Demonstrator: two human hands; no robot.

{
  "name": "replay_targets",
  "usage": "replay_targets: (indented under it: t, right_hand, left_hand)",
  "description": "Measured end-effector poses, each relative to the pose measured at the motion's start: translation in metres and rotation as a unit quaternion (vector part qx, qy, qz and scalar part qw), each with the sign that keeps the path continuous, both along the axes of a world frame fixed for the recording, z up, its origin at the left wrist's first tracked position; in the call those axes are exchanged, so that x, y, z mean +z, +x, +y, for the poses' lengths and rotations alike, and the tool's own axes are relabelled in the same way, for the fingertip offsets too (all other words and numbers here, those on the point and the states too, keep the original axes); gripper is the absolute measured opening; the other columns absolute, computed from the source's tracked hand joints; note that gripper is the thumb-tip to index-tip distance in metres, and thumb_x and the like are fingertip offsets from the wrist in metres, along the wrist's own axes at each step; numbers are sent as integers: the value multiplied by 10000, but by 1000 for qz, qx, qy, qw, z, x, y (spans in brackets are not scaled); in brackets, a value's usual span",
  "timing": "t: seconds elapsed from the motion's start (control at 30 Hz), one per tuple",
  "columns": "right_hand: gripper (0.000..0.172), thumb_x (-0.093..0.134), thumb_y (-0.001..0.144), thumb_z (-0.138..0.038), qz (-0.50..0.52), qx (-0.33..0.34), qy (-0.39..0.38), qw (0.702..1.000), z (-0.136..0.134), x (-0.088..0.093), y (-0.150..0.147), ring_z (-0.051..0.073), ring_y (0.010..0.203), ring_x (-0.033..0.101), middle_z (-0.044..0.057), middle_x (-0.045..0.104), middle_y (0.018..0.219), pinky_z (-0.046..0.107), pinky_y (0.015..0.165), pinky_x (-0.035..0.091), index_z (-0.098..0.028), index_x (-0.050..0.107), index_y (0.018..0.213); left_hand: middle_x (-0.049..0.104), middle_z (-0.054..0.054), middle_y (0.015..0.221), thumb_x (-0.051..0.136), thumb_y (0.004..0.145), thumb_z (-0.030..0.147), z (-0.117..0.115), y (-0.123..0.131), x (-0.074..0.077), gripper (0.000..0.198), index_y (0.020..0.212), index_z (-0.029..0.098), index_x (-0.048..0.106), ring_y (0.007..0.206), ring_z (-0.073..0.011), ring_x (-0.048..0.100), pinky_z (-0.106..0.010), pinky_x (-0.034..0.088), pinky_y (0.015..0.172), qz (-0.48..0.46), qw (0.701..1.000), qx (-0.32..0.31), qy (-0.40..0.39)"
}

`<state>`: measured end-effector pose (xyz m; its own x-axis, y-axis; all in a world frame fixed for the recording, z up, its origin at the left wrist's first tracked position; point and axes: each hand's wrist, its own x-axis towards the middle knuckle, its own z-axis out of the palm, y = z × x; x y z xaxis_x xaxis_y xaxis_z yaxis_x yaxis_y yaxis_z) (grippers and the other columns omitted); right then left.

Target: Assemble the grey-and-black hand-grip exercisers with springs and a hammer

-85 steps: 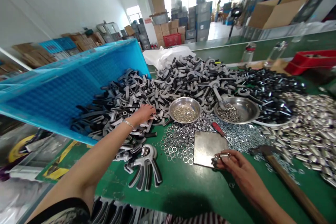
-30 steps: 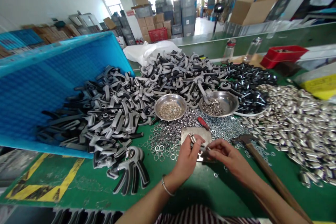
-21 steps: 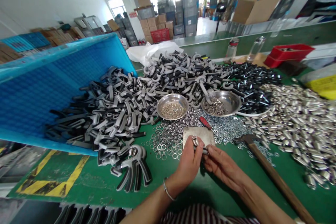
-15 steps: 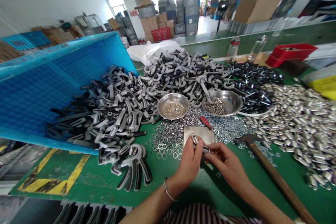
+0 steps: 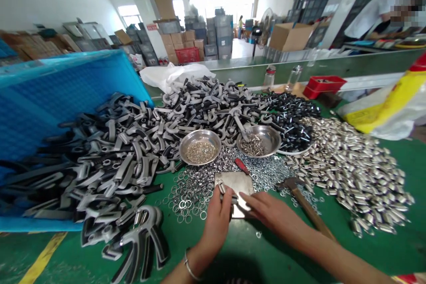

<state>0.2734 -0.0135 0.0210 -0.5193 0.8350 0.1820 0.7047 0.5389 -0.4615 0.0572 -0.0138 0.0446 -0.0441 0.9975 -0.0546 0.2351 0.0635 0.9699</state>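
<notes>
My left hand (image 5: 216, 215) is closed round a grey and black hand gripper part with a coil spring (image 5: 221, 187) sticking up above the thumb; most of the part is hidden by the fingers. My right hand (image 5: 266, 208) is just to its right, fingers stretched out over the flat metal plate (image 5: 238, 181), with nothing visible in them. A red-handled tool (image 5: 242, 165) lies at the plate's upper edge. On the right, partly behind my right forearm, is a hammer (image 5: 304, 202). Assembled hand grippers (image 5: 151, 235) with springs stand at the lower left.
A blue crate (image 5: 83, 66) spills grey and black handles (image 5: 199, 102) across the table. Two steel bowls (image 5: 186, 159) hold small parts. Around the plate lie loose metal rings (image 5: 186, 206). Silvery cylinders (image 5: 353, 168) are heaped at right, beside black parts (image 5: 293, 115). Another person (image 5: 372, 13) is at upper right.
My right hand has come away from the part in my left hand and now reaches over the metal plate. The view has swung to the right.
</notes>
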Motion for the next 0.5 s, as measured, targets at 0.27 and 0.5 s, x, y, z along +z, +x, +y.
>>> replay_targets:
  t: [0.27, 0.5]
  right_hand:
    - [184, 576, 864, -158, -167, -372, 0, 913, 147, 12, 157, 343, 1049, 617, 239, 647, 1071, 452, 861, 474, -95, 626, 1030]
    - [189, 505, 938, -268, -142, -402, -43, 904, 151, 25, 156, 354, 942, 669, 258, 675, 968, 425, 744, 448, -118, 619, 956]
  left_hand:
    - [667, -61, 873, 528, 888, 620, 12, 8, -2, 445, 937, 184, 603, 793, -191, 619, -298, 495, 760, -78, 996, 6, -39]
    - [637, -42, 881, 554, 887, 598, 12, 10, -11, 428, 946, 176, 590, 718, -138, 581, -251, 489, 689, -183, 978, 27, -95]
